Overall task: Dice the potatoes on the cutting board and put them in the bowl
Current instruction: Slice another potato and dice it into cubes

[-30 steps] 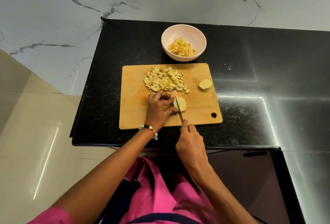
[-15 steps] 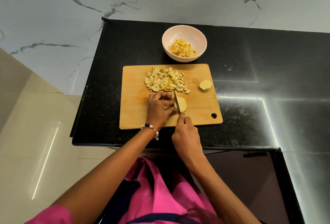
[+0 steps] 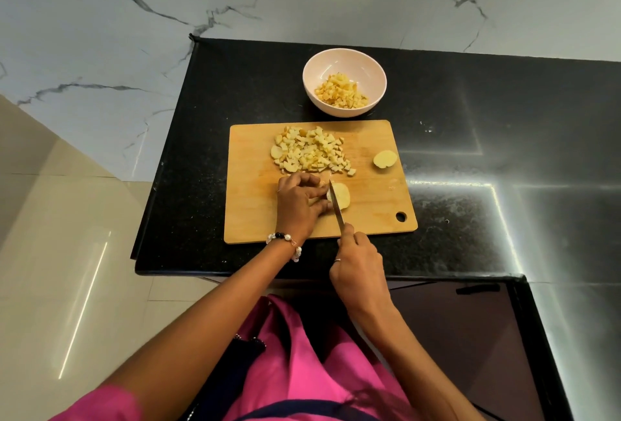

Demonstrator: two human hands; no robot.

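A wooden cutting board point(image 3: 255, 185) lies on the black speckled desk point(image 3: 470, 151), its hanging hole at the near right corner. On the middle of the board, the left hand point(image 3: 300, 202) curls over a potato half point(image 3: 341, 197), fingertips pressing down on its left part so that only the right part of the pale cut piece shows. The right hand point(image 3: 359, 266), just off the near edge of the board, is wrapped around the handle of a knife point(image 3: 337, 209), index finger extended along the top; the handle itself is hidden inside the grip. The blade runs from the hand toward the far side and meets the potato half right beside the left fingertips.

Just beyond the left hand, a heap of diced potato point(image 3: 311, 153) spreads across the far middle of the board. Another potato half point(image 3: 385, 159) sits apart near the right edge of the board, cut face up.

A pale pink bowl point(image 3: 373, 67) stands on the desk just past the far edge of the board, holding a smaller mound of potato cubes point(image 3: 340, 94).

The left wrist wears a bead bracelet point(image 3: 285, 242), and a ring point(image 3: 337, 260) shows on the right hand
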